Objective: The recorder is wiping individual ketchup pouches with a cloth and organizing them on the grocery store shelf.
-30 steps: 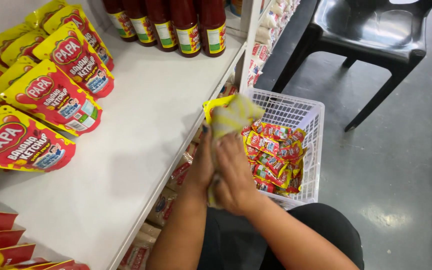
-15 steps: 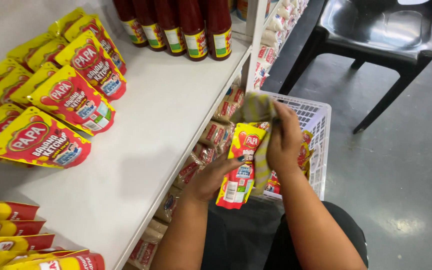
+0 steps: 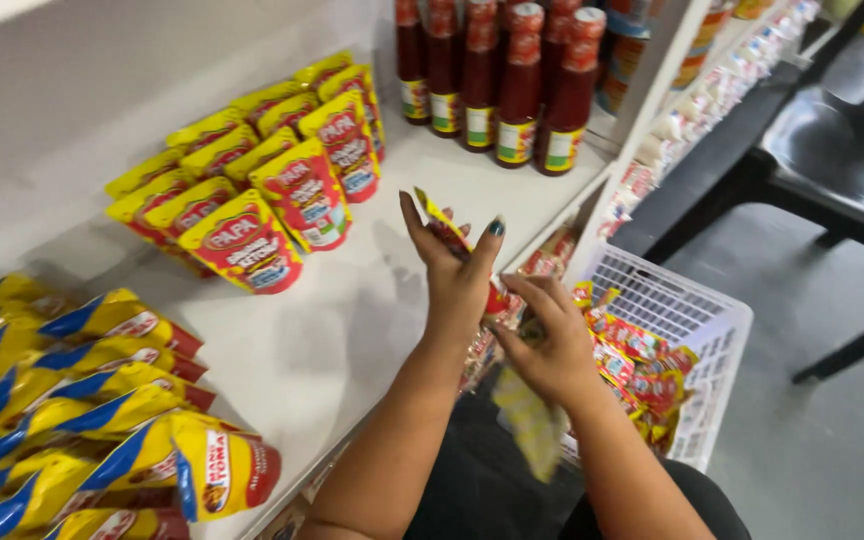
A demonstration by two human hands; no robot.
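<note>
My left hand (image 3: pixel 457 270) is raised over the front of the white shelf (image 3: pixel 352 330), gripping a red and yellow sauce pouch (image 3: pixel 440 222) seen edge-on. My right hand (image 3: pixel 552 350) is just right of it and lower. It holds a blurred yellow pouch (image 3: pixel 532 425) that hangs down over my lap. A white plastic basket (image 3: pixel 712 330) on my right holds several more red and yellow pouches (image 3: pixel 642 365). On the shelf stands a row of the same pouches (image 3: pixel 252 240), to the left of my left hand.
Red sauce bottles (image 3: pixel 517 85) stand at the back right of the shelf. Blue and yellow pouches (image 3: pixel 72 400) lie stacked at the near left. A lower shelf (image 3: pixel 552 255) holds small packets. A black chair (image 3: pixel 842 160) stands on the grey floor beyond the basket.
Both hands lifted out of the basket. My left hand rose toward the shelf with a pouch, while the right stayed lower with a yellow pouch. The view swung left along the shelf.
</note>
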